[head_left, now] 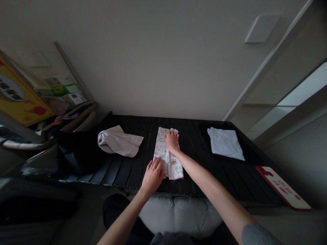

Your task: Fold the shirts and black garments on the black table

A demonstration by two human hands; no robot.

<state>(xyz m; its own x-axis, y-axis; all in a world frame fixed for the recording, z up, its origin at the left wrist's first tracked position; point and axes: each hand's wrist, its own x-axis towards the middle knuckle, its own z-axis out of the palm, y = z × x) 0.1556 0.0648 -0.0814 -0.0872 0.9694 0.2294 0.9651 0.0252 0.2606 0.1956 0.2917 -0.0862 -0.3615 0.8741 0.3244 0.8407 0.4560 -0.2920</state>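
A white cloth garment with a small coloured print (160, 146) lies on the black slatted table in front of me, its two halves side by side like trouser legs. My left hand (154, 173) rests flat on its near left part, fingers stretched out. Farther up, my right hand (172, 140) lies on the garment's upper right part, fingers extended over the fabric. Neither hand grips anything that I can see. To the left is a loosely folded pale cloth (120, 141). On the right a folded light grey cloth (226, 143) sits on a dark cloth.
The black slatted table (133, 170) stands against a pale wall. A red-edged white board (283, 187) lies at its right front corner. At the left are a dark bag-like heap (76, 149) and a yellow box (20, 95). A grey cushion (178, 214) is below the near edge.
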